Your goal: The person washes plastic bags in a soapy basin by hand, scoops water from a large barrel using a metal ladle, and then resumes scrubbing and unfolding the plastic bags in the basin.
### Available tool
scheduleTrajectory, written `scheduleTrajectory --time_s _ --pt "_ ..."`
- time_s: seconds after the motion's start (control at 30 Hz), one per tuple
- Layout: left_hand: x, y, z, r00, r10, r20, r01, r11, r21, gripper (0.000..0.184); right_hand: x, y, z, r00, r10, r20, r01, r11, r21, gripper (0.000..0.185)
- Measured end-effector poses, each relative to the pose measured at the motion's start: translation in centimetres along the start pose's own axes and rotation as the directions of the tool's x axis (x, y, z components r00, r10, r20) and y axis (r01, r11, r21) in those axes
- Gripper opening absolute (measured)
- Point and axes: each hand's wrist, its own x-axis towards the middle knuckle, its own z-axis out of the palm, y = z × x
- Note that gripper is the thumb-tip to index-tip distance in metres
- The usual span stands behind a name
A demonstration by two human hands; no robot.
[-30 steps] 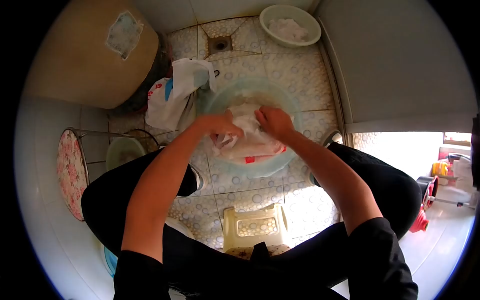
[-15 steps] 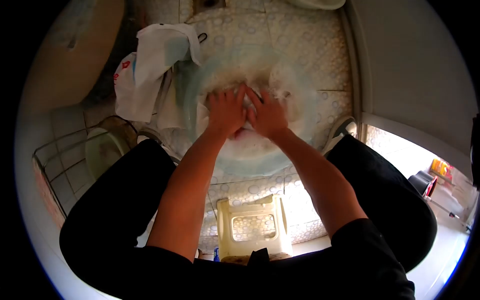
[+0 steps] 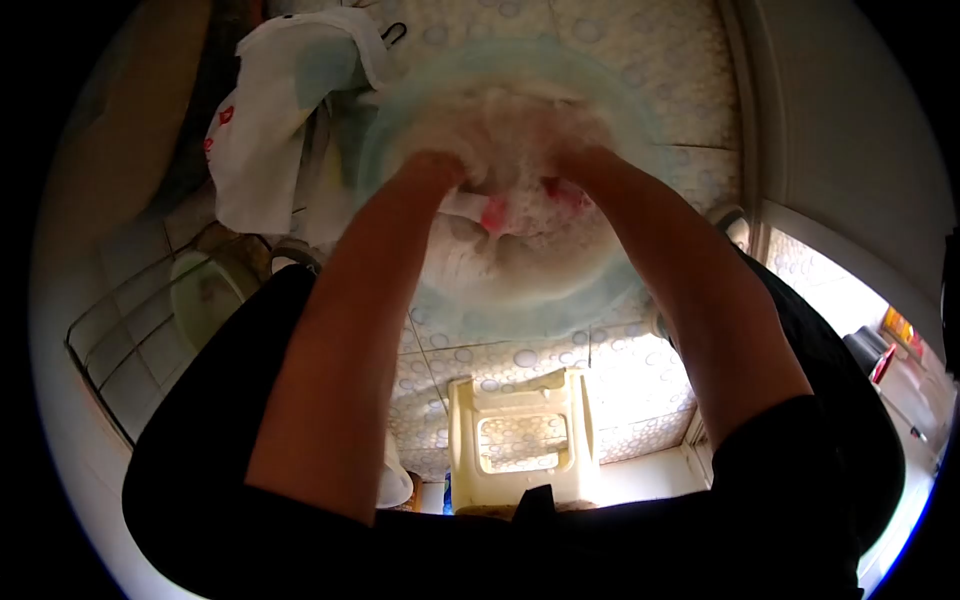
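A pale translucent basin (image 3: pixel 520 318) of cloudy, sudsy water (image 3: pixel 560 265) stands on the floor in front of me. My left hand (image 3: pixel 438 167) is dipped into its left side, with the fingers lost under the water. On the opposite side my right hand (image 3: pixel 588 162) is likewise sunk past the knuckles. Between and just below the wrists, wet whitish cloth with red patches (image 3: pixel 495 214) shows at the surface. Murk and motion blur hide what either hand touches.
A white bag with red print (image 3: pixel 265 130) hangs left of the basin. A cream plastic stool (image 3: pixel 465 440) stands beneath me. At the left is a wire rack (image 3: pixel 95 330) near a pale green bowl (image 3: pixel 200 310). A grey panel (image 3: pixel 840 120) borders the right.
Both hands have gone from lying on top of the wet cloth to being under the water, and have moved apart. The water is now stirred up. The view has shifted slightly.
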Motion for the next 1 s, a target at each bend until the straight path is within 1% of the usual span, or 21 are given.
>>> scheduleTrajectory --time_s 0.03,0.1,0.13,0.17,0.23,0.27,0.3,0.33,0.37,0.47,0.5,0.53,0.6,0.7,0.77,0.83,0.87,0.9,0.93,0.97,1.0 --pt "-0.5 0.9 -0.9 1.0 -0.004 -0.014 0.004 1.0 0.008 0.045 -0.4 -0.1 0.1 1.0 -0.001 -0.017 0.001 1.0 -0.008 0.037" --pt "-2.9 2.7 -3.8 0.998 -0.006 -0.058 0.007 1.0 0.016 0.045 -2.2 -2.4 -1.6 0.99 -0.13 0.055 0.14 0.952 -0.271 0.036" --pt "-4.7 3.7 -4.9 1.0 -0.017 0.014 0.016 0.999 0.033 0.046 -4.7 -2.7 -2.4 0.997 -0.075 0.033 0.079 0.986 -0.148 0.037" --pt "-6.8 4.6 -6.3 0.996 -0.036 0.086 0.032 0.998 0.056 0.047 -6.5 -3.3 -3.0 0.996 -0.09 0.006 0.09 0.984 -0.154 0.037" --pt "-10.4 5.1 -6.7 0.999 -0.03 0.034 0.029 0.999 0.034 0.048 -9.8 -3.5 -2.9 0.973 -0.221 -0.063 0.223 0.975 0.025 0.034" --pt "-12.3 5.5 -7.2 1.0 0.025 0.011 -0.025 1.0 0.004 0.047 -11.5 -3.8 -3.3 0.97 -0.23 -0.074 0.23 0.973 -0.011 0.026" --pt "-13.3 5.8 -7.7 0.996 0.085 -0.025 -0.086 0.996 -0.021 0.045 -12.3 -3.3 -2.8 0.967 -0.235 -0.097 0.235 0.972 -0.014 0.026" --pt "-14.3 5.7 -7.1 0.976 0.157 -0.151 -0.156 0.988 0.013 0.038 -13.0 -2.8 -1.9 0.932 -0.321 -0.17 0.3 0.944 -0.139 0.025" --pt "-15.3 6.1 -6.9 0.971 0.166 -0.17 -0.164 0.986 0.027 0.038 -13.9 -2.5 -1.5 0.888 -0.402 -0.222 0.341 0.901 -0.269 0.024" --pt "-18.3 7.6 -4.6 0.839 0.34 -0.424 -0.26 0.936 0.236 0.041 -17.2 -2.0 -0.8 0.839 -0.469 -0.277 0.403 0.877 -0.263 0.026" --pt "-18.3 7.9 -3.3 0.834 0.341 -0.434 -0.26 0.936 0.236 0.041 -17.5 -1.6 -0.1 0.794 -0.513 -0.327 0.436 0.855 -0.282 0.028" --pt "-17.7 8.4 -2.1 0.844 0.301 -0.444 -0.188 0.941 0.279 0.046 -17.6 -1.4 0.9 0.835 -0.459 -0.303 0.338 0.863 -0.376 0.037" --pt "-16.6 9.0 0.0 0.888 0.198 -0.415 -0.025 0.922 0.387 0.063 -16.9 -1.1 1.9 0.84 -0.458 -0.293 0.344 0.865 -0.366 0.04" --pt "-13.8 7.5 1.9 0.896 0.085 -0.437 0.021 0.973 0.232 0.069 -14.4 -0.9 2.5 0.875 -0.425 -0.23 0.329 0.873 -0.361 0.042" --pt "-11.3 6.0 2.2 0.885 0.106 -0.453 -0.012 0.979 0.205 0.063 -11.1 -0.6 2.0 0.873 -0.421 -0.245 0.313 0.87 -0.381 0.036" --pt "-9.4 5.0 2.1 0.97 0.042 -0.239 -0.035 0.999 0.031 0.061 -8.7 -0.1 2.2 0.901 -0.394 -0.185 0.321 0.888 -0.33 0.031" --pt "-7.8 3.7 3.2 0.963 0.07 -0.259 -0.084 0.996 -0.043 0.042 -6.9 0.0 2.6 0.912 -0.384 -0.145 0.333 0.899 -0.284 0.027" --pt "-6.7 2.9 3.1 0.973 0.059 -0.225 -0.074 0.996 -0.056 0.042 -4.9 0.8 3.5 0.917 -0.38 -0.117 0.341 0.903 -0.259 0.027" --pt "-5.8 2.2 3.2 0.998 0.057 -0.03 -0.061 0.987 -0.148 0.036 -3.1 1.8 4.3 0.943 -0.326 0.067 0.327 0.945 0.001 0.032" --pt "-5.2 1.7 3.6 0.984 0.07 0.161 -0.032 0.973 -0.23 0.034 -1.9 2.3 4.9 0.919 -0.304 0.251 0.242 0.938 0.249 0.036" --pt "-4.5 0.3 6.4 0.974 0.185 -0.133 -0.206 0.964 -0.166 0.035 -0.8 3.0 5.2 0.9 -0.259 0.35 0.191 0.957 0.216 0.036"
